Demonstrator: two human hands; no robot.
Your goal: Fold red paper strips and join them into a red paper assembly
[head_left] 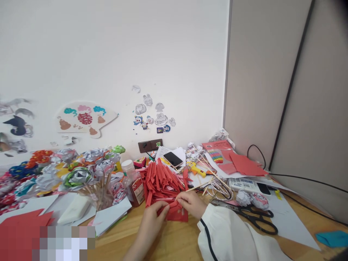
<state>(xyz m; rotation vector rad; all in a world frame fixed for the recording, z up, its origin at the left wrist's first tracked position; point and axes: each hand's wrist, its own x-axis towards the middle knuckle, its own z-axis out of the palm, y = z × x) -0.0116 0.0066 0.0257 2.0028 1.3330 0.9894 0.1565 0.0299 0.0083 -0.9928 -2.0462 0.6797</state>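
Between my two hands is a small folded piece of red paper (173,205), low over the wooden table. My left hand (154,214) pinches its left end with thumb and forefinger. The fingers of my right hand (191,204) close on the other end. Just below lies a flat red sheet (179,217), partly covered by my fingers. Right behind my hands is a heap of folded red paper strips (163,177). To its left stands a bottle (133,186) with a white cap and a red label.
Paper flowers (78,177) and a cup of wooden sticks (99,194) crowd the left side. Black-handled scissors (261,219), a bead string (220,189), a yellow glue gun (198,169) and red paper sheets (247,165) lie to the right. A phone (173,158) rests behind the heap.
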